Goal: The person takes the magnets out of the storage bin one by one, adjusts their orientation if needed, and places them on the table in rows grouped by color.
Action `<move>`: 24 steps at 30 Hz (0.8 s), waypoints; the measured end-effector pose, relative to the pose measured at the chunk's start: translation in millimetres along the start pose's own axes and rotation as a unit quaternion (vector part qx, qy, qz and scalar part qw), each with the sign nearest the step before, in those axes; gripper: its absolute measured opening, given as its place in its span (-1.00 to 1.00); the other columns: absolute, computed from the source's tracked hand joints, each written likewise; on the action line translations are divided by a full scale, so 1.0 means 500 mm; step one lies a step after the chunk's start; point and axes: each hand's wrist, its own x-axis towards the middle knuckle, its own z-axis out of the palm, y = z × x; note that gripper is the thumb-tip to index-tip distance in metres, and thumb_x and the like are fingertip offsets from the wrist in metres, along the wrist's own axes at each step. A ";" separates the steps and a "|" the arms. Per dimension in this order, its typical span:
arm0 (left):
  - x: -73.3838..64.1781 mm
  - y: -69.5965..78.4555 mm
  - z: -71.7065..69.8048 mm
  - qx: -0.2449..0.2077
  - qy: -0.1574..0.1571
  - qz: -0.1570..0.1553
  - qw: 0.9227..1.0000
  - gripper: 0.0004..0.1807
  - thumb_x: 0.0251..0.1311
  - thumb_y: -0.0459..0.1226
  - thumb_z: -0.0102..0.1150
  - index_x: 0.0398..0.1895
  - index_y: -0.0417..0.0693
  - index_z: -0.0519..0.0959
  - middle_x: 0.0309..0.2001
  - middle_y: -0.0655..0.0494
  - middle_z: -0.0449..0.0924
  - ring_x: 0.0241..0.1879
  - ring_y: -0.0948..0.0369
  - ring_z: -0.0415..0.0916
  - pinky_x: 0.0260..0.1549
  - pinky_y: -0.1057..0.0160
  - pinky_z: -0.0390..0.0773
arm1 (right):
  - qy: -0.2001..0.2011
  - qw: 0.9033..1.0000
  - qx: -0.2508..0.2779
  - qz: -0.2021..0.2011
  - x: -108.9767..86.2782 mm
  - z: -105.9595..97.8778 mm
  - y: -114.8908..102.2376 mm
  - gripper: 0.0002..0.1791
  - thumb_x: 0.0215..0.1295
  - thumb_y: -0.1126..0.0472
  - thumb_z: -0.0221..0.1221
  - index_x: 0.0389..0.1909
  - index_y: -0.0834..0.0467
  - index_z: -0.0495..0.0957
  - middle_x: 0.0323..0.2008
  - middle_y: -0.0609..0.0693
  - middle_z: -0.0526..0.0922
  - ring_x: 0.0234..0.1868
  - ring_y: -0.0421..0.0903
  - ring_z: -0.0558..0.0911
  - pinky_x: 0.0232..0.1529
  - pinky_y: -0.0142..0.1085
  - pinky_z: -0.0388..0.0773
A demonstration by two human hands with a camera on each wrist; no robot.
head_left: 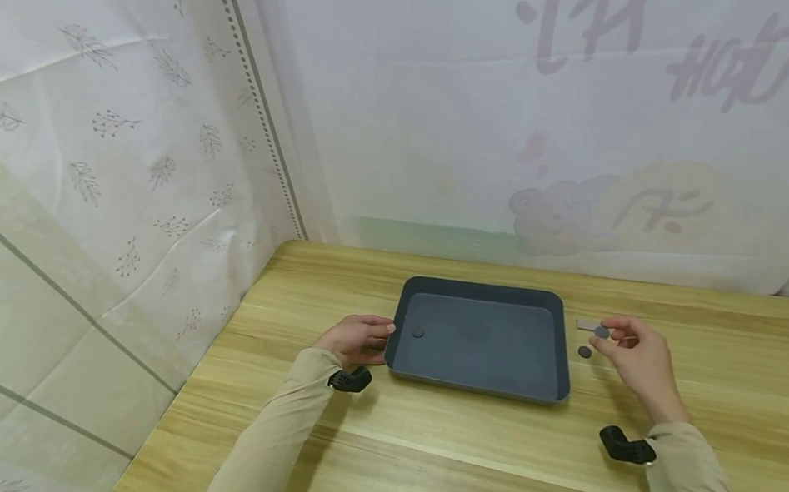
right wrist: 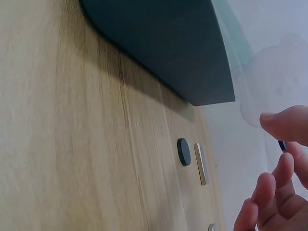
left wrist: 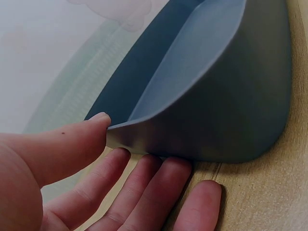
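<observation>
Head view alone shows the whole grey tray on the wooden tabletop, with an inner disc lying flat on its floor near the left wall. It also shows the right hand beyond the tray's right side, pinching a held disc between thumb and finger, above the tabletop. A loose disc and a thin bar lie just beside the tray there, the bar farther back and partly covered by the held disc.

Left wrist view gives what the head view mostly hides: the left hand grips the tray's edge, thumb on the rim and fingers low by the outer wall. Right wrist view shows the loose disc and bar apart from each other, and a cut-off silvery piece at its lower edge, too little visible to name. From there the held disc is only a dark sliver between the fingers.

On the back cloth, faint pink letters seem to include "HO"; the rest is unclear, as is the writing by the bear drawing. A "W" can be read on the left cloth.
</observation>
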 end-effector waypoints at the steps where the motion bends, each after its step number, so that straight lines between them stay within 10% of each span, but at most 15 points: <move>1: 0.000 0.000 0.000 0.000 0.000 0.000 1.000 -0.57 0.31 -0.27 0.17 0.22 -0.16 0.49 -0.10 -0.03 0.63 -0.18 0.16 0.60 -0.26 0.21 0.62 | -0.001 1.000 -0.002 0.000 -0.001 -0.002 0.000 -0.57 0.30 0.06 0.24 0.06 0.26 0.51 -0.22 0.03 0.43 -0.33 -0.27 0.38 -0.37 -0.47 0.36; 24: -0.004 0.002 0.000 0.002 -0.002 0.003 1.000 -0.57 0.32 -0.28 0.16 0.23 -0.19 0.47 -0.12 -0.05 0.64 -0.21 0.16 0.61 -0.27 0.20 0.63 | -0.012 0.999 -0.032 0.012 -0.006 -0.023 0.019 -0.56 0.31 0.03 0.23 0.03 0.28 0.51 -0.18 0.10 0.48 -0.35 -0.34 0.40 -0.38 -0.44 0.39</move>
